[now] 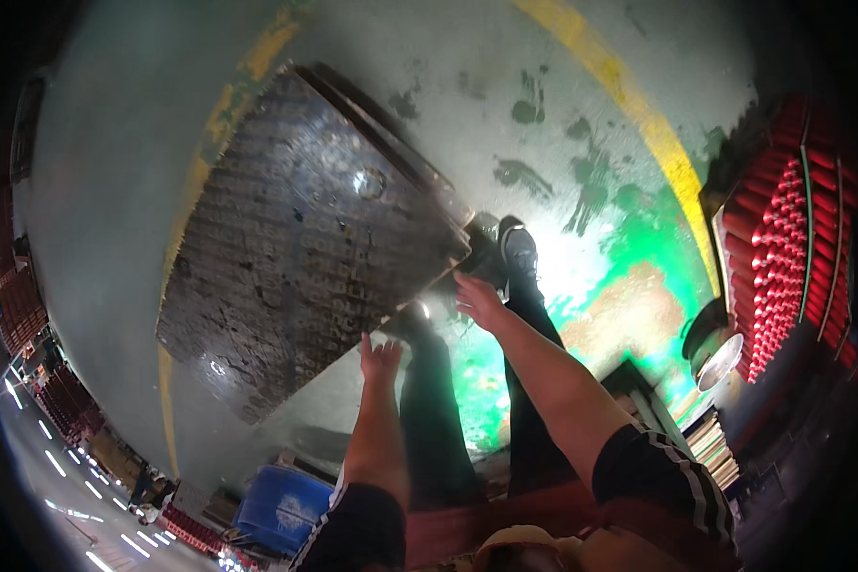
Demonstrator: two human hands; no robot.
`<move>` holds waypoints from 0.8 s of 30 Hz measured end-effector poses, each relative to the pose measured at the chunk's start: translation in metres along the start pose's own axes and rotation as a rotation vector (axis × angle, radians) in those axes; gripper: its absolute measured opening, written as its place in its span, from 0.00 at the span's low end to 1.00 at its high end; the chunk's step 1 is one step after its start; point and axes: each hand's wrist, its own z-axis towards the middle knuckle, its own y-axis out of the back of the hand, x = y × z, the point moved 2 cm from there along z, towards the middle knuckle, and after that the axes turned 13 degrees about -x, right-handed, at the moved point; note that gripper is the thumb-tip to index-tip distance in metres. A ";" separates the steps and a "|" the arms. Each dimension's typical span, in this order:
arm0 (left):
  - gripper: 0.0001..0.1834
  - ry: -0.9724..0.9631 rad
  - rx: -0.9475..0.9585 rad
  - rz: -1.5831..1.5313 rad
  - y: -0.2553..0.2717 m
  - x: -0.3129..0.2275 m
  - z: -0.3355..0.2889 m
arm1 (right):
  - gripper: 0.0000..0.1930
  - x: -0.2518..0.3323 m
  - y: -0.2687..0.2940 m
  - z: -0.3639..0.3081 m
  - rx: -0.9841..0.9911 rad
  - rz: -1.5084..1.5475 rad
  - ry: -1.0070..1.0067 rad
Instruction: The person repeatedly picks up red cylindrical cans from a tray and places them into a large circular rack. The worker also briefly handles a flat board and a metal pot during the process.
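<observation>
A large, dark, worn board [305, 248] with a scuffed, shiny face fills the floor in front of me, slanted across the left and middle. Another layer shows along its far right side, as in a stack. My left hand [381, 359] is by the near edge of the board, one finger stretched to that edge and the others apart and partly bent. Close to the board's right corner is my right hand [480, 299], fingers spread, the tip of one at the edge. Nothing shows inside either hand. Whether the fingertips press on the board is hard to tell.
Yellow lines [629, 91] run along the green-grey floor. Stacked red cylinders [782, 248] stand in a rack at right, beside a round pale-topped object [720, 362]. A blue bin [281, 510] sits at lower left. My shoe [519, 250] is near the board's corner.
</observation>
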 end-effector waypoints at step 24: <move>0.45 -0.085 0.456 -0.057 -0.088 0.038 -0.011 | 0.24 0.037 -0.042 0.044 0.145 -0.197 0.582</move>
